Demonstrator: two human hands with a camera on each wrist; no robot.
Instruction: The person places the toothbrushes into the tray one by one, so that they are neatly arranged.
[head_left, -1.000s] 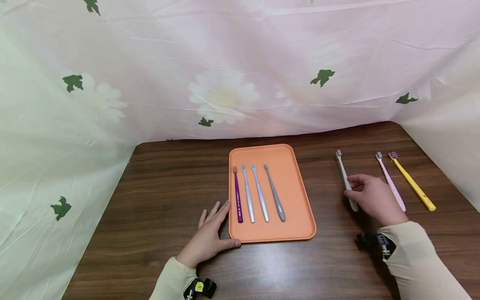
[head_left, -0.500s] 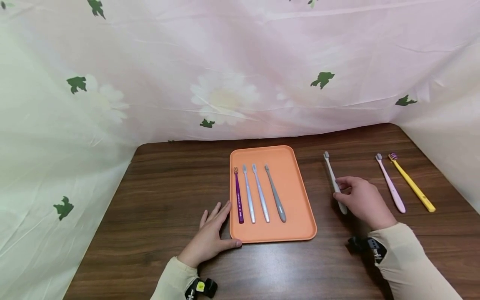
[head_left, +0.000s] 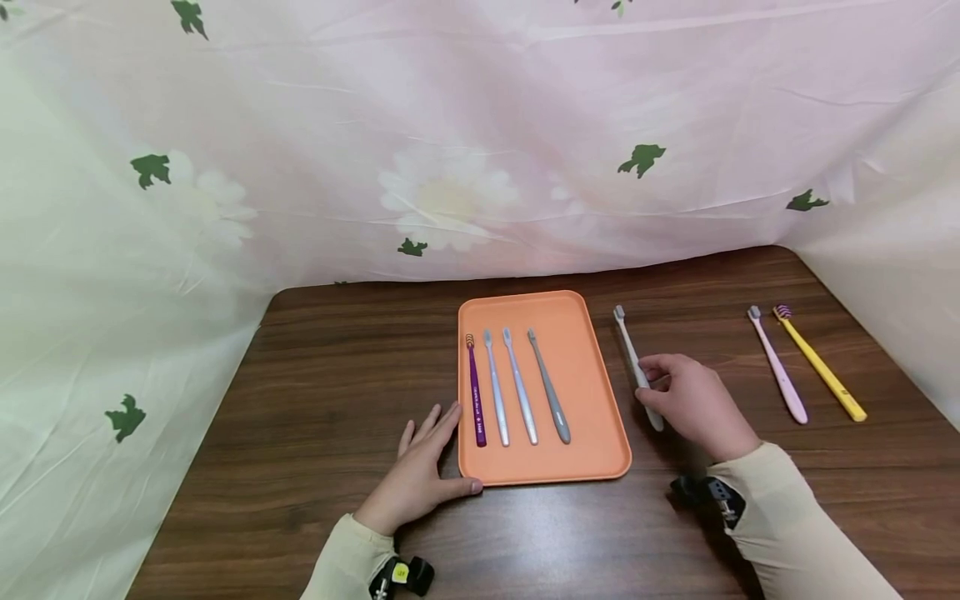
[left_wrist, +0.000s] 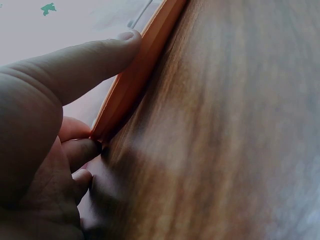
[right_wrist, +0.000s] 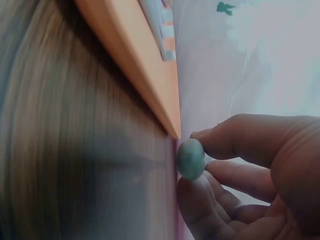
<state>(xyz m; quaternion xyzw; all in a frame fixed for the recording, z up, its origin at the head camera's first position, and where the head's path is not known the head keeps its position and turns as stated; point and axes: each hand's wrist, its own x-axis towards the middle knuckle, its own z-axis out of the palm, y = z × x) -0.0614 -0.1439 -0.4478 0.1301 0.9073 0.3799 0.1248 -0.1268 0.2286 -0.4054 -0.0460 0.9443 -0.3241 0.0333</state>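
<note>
We pinch the white toothbrush (head_left: pixel 637 368) in our right hand (head_left: pixel 693 404), just beside the orange tray (head_left: pixel 592 367), while our flat left hand (head_left: pixel 420 475) presses its corner, so we should lift it over the rim and lay it straight.

The head view is bright and evenly lit, the light soft and diffuse through the pale floral cloth (head_left: pixel 480 142). Shadows are faint: a soft dark patch lies on the counter (head_left: pixel 337 375) under the right hand (head_left: pixel 693 404). The wood shows a mild sheen near the front edge. Lines bow slightly toward the corners. Both wrist views are dimmer and blurred; the left hand (left_wrist: pixel 45 150) is out of focus.
</note>
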